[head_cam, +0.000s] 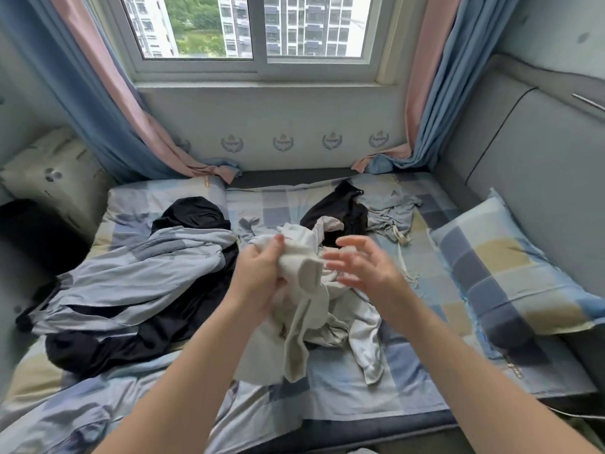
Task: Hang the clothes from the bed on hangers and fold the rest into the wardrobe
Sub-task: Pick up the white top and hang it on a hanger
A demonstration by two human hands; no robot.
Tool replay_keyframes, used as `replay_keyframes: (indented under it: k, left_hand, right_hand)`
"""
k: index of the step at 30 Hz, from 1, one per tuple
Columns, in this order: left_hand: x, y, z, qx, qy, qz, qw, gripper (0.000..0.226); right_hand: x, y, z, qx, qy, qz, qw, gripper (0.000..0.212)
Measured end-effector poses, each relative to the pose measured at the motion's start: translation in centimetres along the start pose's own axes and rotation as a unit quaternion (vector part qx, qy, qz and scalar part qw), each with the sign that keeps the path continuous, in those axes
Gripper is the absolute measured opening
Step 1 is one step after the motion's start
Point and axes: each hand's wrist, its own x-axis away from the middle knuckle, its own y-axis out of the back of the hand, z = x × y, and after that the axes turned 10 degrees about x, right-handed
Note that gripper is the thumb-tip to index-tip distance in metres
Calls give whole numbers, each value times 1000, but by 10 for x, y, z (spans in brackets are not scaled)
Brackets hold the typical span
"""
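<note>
Soft daylight from window [252, 27]; hands [360, 270] motion-blurred; edges bowed, perhaps wide-angle lens; corners dim.

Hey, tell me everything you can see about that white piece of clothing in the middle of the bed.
The white garment looks like soft, thin off-white cotton, crumpled and bunched rather than spread. Its upper part is lifted and gripped in the left hand. The rest hangs and trails onto the checked bedcover mid-bed. The right hand hovers open beside it, and contact is unclear. What kind of garment it is cannot be told.
</note>
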Motion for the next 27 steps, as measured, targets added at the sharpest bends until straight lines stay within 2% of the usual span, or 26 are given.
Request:
replay_keyframes:
  k: [3, 5, 7, 9, 11, 13, 15, 18, 23, 26, 27]
  left_hand:
    - [5, -4, -4, 108, 19, -11, 994, 21]
    - [10, -13, -2, 111, 18, 16, 994, 25]
    - [16, -27, -2, 119, 17, 43, 992, 30]
    - [20, -43, -7, 134, 15, 66, 989, 29]
    - [22, -59, -12, 143, 15, 79, 986, 27]
    - [22, -74, -13, 151, 13, 88, 985, 25]
    - [20, -90, -10, 156, 12, 92, 983, 25]
    - [15, -114, -6, 158, 13, 94, 983, 26]
    - [-1, -138, -4, 184, -12, 69, 980, 24]
    - [-12, -142, -1, 198, -24, 51, 979, 24]
    - [-16, -143, 3, 201, -25, 42, 978, 24]
  right_hand:
    - [17, -11, -26, 87, -26, 113, 989, 72]
    - [19, -23, -38, 124, -40, 140, 982, 70]
    - [14, -34, -46, 145, -39, 101, 983, 52]
    - [7, -37, -51, 126, -27, 7, 992, 41]
    - [0, -28, -49, 83, -1, -101, 991, 45]
    - [-10, -8, -46, 72, 20, -162, 984, 55]
    - [-23, 14, -46, 116, 49, -176, 976, 54]
    - [-43, 46, -56, 224, 76, -190, 953, 32]
    - [-51, 107, -92, 318, -34, -104, 942, 30]
    - [-49, 149, -118, 335, -76, -87, 935, 12]
    - [-50, 162, -123, 337, -82, -84, 934, 12]
